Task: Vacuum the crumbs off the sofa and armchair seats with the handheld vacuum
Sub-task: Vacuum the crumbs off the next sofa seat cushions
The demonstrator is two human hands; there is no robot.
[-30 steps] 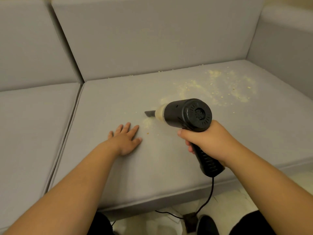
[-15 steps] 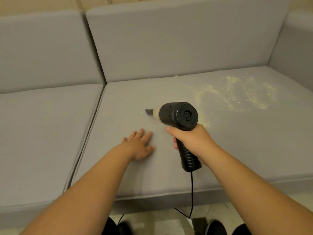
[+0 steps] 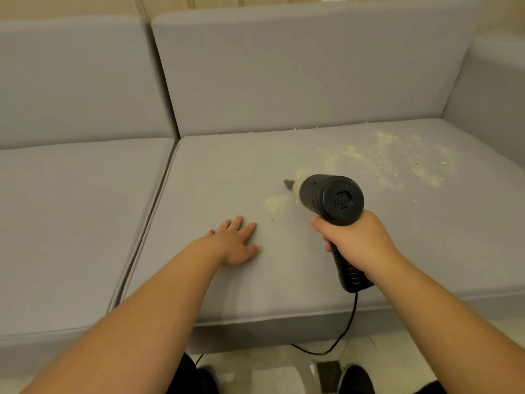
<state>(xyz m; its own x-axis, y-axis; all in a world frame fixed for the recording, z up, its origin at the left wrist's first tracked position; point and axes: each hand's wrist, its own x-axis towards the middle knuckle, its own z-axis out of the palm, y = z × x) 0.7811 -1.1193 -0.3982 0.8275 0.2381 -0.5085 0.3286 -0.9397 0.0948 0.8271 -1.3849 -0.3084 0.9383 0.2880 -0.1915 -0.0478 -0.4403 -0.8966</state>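
Head camera view, looking down at a grey sofa (image 3: 284, 81) whose right seat cushion (image 3: 227, 280) serves as the landmark. Pale crumbs (image 3: 392, 157) lie scattered over the cushion's far right part, with a small patch (image 3: 274, 201) near its middle. A black handheld vacuum (image 3: 329, 199) is held above the cushion's middle, its barrel lying along the cushion with the narrow nozzle (image 3: 289, 184) pointing left and away, just beside the small patch. The right hand (image 3: 358, 243) grips its handle, fingers curled round it. A black cord (image 3: 345, 328) hangs over the cushion's front edge. The left hand (image 3: 235, 243) rests flat on the cushion, fingers straight and spread.
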